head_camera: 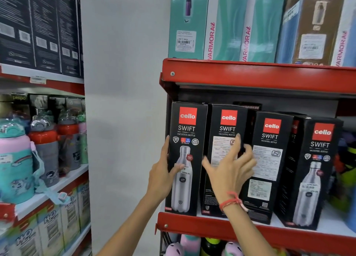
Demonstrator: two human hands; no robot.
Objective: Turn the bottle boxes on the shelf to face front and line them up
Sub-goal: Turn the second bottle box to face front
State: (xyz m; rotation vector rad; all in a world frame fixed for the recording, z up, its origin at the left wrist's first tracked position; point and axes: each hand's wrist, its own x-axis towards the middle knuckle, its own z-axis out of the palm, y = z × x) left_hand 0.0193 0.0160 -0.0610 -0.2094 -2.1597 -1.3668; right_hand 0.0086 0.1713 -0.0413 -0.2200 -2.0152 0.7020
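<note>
Black Cello Swift bottle boxes [269, 159] stand in a row on the red metal shelf [250, 230], under your hands.
Your left hand [163, 176] grips the leftmost bottle-picture box [185, 132], thumb on its front, fingers on its side. Your right hand [229, 171], fingers spread, reaches the second, label-side box [225, 120]; you can't tell whether it touches.

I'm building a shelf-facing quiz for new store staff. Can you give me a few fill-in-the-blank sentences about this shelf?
1. The left hand grips the ____ box in the row.
2. The boxes showing a bottle picture number ____.
3. The right hand wears a ____ thread at the wrist.
4. The shelf edge is painted ____.

Missing words: leftmost; two; red; red
</note>
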